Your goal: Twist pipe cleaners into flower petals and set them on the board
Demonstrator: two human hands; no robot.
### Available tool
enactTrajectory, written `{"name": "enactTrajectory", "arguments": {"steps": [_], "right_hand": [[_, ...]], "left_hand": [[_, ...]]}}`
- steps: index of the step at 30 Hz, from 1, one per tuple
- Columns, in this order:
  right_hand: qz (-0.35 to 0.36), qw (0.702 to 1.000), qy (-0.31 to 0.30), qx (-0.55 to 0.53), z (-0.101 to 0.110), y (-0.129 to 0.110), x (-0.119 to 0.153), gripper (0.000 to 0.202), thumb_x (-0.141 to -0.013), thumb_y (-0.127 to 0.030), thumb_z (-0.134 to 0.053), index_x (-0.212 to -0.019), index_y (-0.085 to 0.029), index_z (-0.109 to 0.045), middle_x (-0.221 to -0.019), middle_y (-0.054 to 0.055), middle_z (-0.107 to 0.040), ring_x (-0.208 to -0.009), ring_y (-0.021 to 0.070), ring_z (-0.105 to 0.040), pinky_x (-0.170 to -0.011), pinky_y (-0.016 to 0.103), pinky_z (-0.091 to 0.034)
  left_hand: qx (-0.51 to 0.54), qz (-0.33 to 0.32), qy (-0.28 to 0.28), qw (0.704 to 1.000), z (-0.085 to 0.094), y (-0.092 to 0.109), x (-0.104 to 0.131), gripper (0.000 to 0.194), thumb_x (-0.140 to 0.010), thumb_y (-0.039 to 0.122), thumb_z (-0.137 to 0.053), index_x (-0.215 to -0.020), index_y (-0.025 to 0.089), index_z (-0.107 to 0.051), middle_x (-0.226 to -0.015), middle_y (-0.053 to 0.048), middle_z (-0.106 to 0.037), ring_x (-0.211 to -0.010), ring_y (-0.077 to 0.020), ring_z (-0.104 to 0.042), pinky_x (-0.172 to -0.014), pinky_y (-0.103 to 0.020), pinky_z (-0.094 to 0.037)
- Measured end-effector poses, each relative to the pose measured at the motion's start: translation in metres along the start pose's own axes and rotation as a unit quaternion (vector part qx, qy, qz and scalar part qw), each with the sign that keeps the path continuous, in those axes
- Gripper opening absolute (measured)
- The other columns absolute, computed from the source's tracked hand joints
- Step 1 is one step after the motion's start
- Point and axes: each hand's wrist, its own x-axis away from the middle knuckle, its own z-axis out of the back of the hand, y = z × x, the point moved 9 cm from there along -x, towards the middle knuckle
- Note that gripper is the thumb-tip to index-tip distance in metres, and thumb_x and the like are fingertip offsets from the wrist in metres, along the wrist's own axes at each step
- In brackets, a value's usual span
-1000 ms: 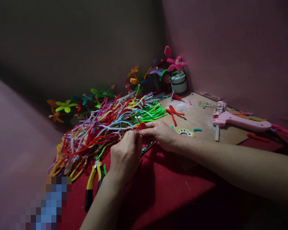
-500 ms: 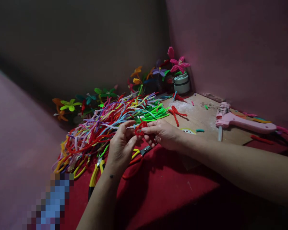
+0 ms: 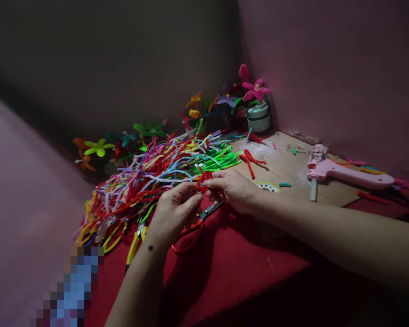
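Spreading beneath both hands [image 3: 172,211], red cloth [image 3: 238,259] lies near pinkish walls [image 3: 330,68].

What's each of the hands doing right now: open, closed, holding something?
Left hand: beside the red fuzzy piece; whether closed on it cannot be told.
Right hand: closed, pinching that piece.

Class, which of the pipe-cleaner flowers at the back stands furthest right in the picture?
The bright pink flower with spread petals, above the grey-green container. The closed pink bud, purple flower and yellow-green flower stand farther left.
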Motion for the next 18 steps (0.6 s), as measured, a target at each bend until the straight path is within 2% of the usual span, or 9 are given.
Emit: {"name": "enactTrajectory", "arguments": {"steps": [3,7,11,15,18], "right_hand": [[0.017,1.000,0.007,0.006,-0.001,0.001,0.001,0.004,-0.071,-0.013,-0.054,-0.067,-0.012,-0.054,-0.054,-0.001,-0.053,-0.044,0.0059,-0.046,-0.045,0.019,-0.037],[0.046,0.998,0.014,0.040,0.000,0.003,0.000,0.007,-0.069,-0.015,-0.054,-0.062,-0.013,-0.052,-0.052,-0.003,-0.051,-0.043,0.0062,-0.044,-0.045,0.020,-0.035],[0.080,0.991,0.021,0.108,0.000,-0.002,0.002,0.012,-0.065,-0.013,-0.054,-0.054,-0.014,-0.050,-0.045,-0.004,-0.047,-0.040,0.0059,-0.039,-0.042,0.020,-0.030],[0.047,0.996,0.017,0.071,-0.002,0.000,0.004,0.011,-0.064,-0.013,-0.053,-0.054,-0.014,-0.050,-0.044,-0.004,-0.047,-0.039,0.0065,-0.039,-0.041,0.021,-0.030],[0.028,0.998,0.018,0.059,-0.002,0.003,0.004,0.014,-0.064,-0.013,-0.054,-0.052,-0.014,-0.048,-0.043,-0.003,-0.046,-0.038,0.0063,-0.039,-0.040,0.021,-0.030]], "left_hand": [[-0.030,-0.028,0.009,0.999,-0.001,-0.002,-0.002,0.032,-0.069,0.026,-0.059,-0.100,0.017,-0.059,-0.048,0.006,-0.048,-0.035,-0.0058,-0.040,-0.033,-0.015,-0.031],[-0.047,-0.034,-0.041,0.997,-0.011,-0.009,-0.003,0.045,-0.072,0.028,-0.057,-0.117,0.020,-0.052,-0.049,0.006,-0.048,-0.038,-0.0063,-0.039,-0.035,-0.016,-0.030],[-0.033,-0.019,-0.068,0.997,-0.015,-0.014,-0.003,0.050,-0.070,0.030,-0.060,-0.119,0.019,-0.051,-0.052,0.005,-0.048,-0.041,-0.0069,-0.040,-0.038,-0.017,-0.030],[0.000,-0.006,-0.058,0.998,-0.014,-0.015,-0.004,0.055,-0.069,0.028,-0.060,-0.122,0.020,-0.048,-0.052,0.007,-0.045,-0.040,-0.0060,-0.037,-0.038,-0.017,-0.029],[-0.037,-0.009,-0.022,0.999,-0.009,-0.013,-0.006,0.054,-0.067,0.023,-0.060,-0.120,0.022,-0.050,-0.052,0.006,-0.047,-0.040,-0.0059,-0.036,-0.038,-0.016,-0.029]]}}
